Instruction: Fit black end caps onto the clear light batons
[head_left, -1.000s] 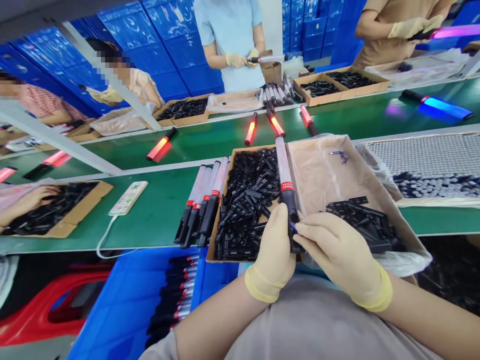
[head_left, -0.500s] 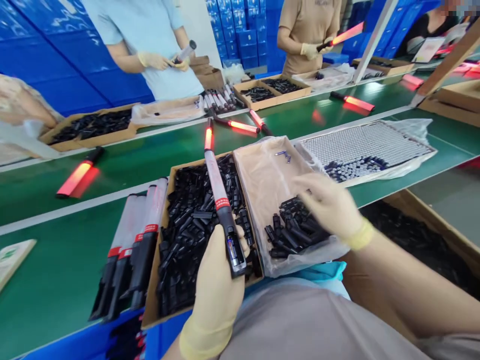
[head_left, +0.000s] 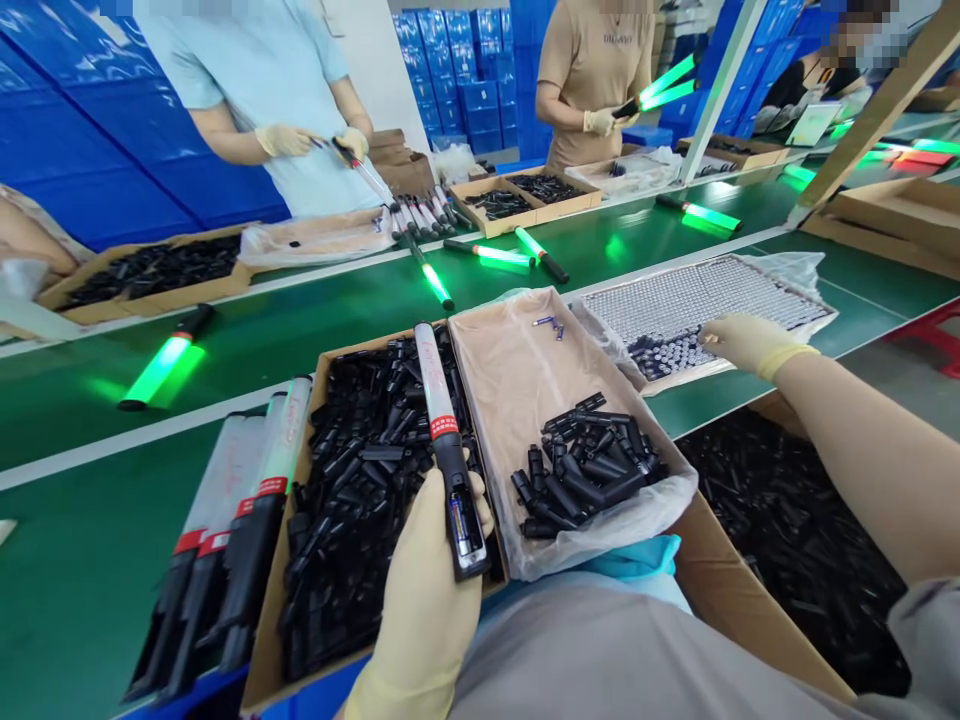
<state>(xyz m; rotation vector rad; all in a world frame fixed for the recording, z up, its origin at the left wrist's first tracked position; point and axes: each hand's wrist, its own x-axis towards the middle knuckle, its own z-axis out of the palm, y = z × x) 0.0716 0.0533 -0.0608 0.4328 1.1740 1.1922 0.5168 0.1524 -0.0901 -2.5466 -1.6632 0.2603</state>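
Note:
My left hand (head_left: 439,560), in a pale glove, is wrapped round the black handle of a light baton (head_left: 437,385). The baton's clear tube points away from me and is unlit. Its battery compartment (head_left: 463,520) is uncovered, with a blue battery visible inside. My right hand (head_left: 750,345), also gloved, is over the near edge of a tray of upright batteries (head_left: 705,300). Its fingers are bent together at the dark, loosened batteries (head_left: 671,352); what lies between the fingertips is hidden.
Black plastic parts fill a carton (head_left: 352,480) under the baton. Beside it, a lined box (head_left: 510,370) holds black covers (head_left: 585,465) and a few loose batteries (head_left: 551,325). Unlit batons (head_left: 225,520) lie left. Green-lit batons (head_left: 169,360) rest on the belt (head_left: 300,330); co-workers (head_left: 255,110) stand opposite.
My right hand has moved from above the black covers rightward and away to the battery tray. My left hand still holds the baton. The lit batons have turned from red to green.

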